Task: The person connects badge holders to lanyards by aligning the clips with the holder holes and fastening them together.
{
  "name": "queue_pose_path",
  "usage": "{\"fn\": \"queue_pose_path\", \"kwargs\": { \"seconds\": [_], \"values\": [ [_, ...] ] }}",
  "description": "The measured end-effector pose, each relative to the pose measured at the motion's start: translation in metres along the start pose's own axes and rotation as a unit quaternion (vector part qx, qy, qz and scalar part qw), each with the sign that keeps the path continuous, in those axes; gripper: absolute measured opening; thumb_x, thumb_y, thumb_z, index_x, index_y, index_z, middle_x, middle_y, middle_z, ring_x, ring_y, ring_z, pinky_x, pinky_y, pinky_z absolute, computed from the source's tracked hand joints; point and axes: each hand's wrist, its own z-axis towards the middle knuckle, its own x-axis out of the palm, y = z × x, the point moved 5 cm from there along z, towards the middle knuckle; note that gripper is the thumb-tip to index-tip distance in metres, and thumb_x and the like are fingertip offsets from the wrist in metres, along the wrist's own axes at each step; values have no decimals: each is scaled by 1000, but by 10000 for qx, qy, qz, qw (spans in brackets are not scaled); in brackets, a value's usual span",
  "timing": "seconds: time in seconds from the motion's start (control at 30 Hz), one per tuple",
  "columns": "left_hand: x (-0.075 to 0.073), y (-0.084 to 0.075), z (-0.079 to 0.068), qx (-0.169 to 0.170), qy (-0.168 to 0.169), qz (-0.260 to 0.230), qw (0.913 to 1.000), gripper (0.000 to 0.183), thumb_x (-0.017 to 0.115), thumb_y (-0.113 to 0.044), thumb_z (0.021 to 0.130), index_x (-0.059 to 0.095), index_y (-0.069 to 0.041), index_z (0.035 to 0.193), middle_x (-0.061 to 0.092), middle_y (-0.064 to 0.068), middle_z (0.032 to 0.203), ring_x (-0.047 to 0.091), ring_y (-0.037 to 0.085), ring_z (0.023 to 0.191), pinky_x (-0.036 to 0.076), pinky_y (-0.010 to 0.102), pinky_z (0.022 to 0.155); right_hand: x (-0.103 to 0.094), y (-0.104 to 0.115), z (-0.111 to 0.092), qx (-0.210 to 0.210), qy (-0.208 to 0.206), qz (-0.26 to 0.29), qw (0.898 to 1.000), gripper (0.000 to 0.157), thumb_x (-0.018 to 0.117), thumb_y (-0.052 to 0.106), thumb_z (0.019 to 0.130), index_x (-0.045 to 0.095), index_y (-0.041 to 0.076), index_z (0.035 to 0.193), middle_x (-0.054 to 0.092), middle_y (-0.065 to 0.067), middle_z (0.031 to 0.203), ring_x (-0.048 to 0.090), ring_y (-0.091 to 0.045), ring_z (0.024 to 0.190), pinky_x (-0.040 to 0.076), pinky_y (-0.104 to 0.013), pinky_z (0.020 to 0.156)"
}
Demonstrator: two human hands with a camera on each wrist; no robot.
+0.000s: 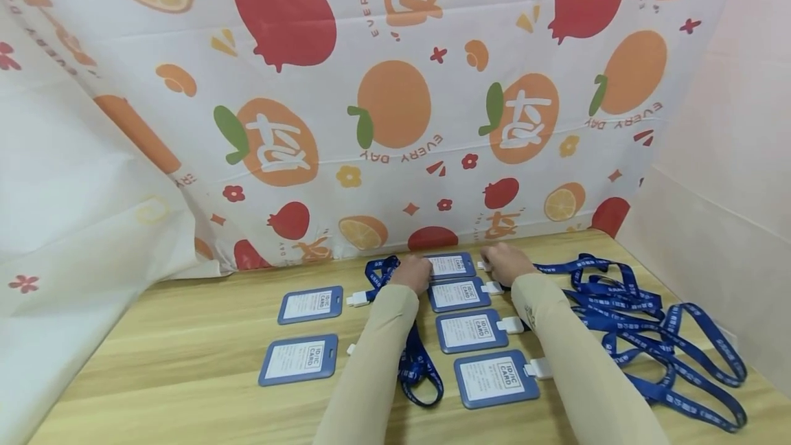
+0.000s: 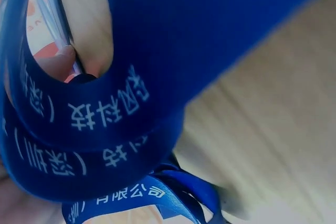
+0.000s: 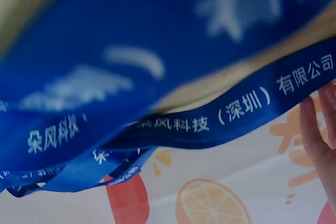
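At the back of the right-hand column lies a blue-framed ID card holder [image 1: 450,266]. My left hand [image 1: 412,274] pinches its left edge; the left wrist view shows finger and thumb on a thin edge [image 2: 77,59], partly behind a blue lanyard [image 2: 94,108]. My right hand [image 1: 508,264] is at the holder's other end, its curled fingers on the white clip [image 1: 484,266] of a lanyard. In the right wrist view, fingers [image 3: 315,129] show beside a printed blue strap [image 3: 210,124]. Just in front lies a second card holder [image 1: 458,294], its clip [image 1: 492,288] pointing right.
Nearer in the same column are two more card holders, one in the middle [image 1: 472,330] and one in front [image 1: 497,379]. Two others, a far one [image 1: 310,305] and a near one [image 1: 299,360], lie at left. Tangled blue lanyards [image 1: 655,335] spread at right; another [image 1: 419,366] lies between the arms.
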Motion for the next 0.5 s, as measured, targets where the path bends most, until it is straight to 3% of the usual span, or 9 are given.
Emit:
{"fn": "queue_pose_path", "kwargs": {
  "seconds": [0.5],
  "values": [
    [3,3,2,37,-60,-251,9997,12,72,-3,93,79,-3,103,74,7,102,64,15,86,57,31,84,0,2,4,-54,-185,-258,9995,28,77,-8,83,72,2,109,72,-14,100,69,-30,95,57,-43,88]
  ]
}}
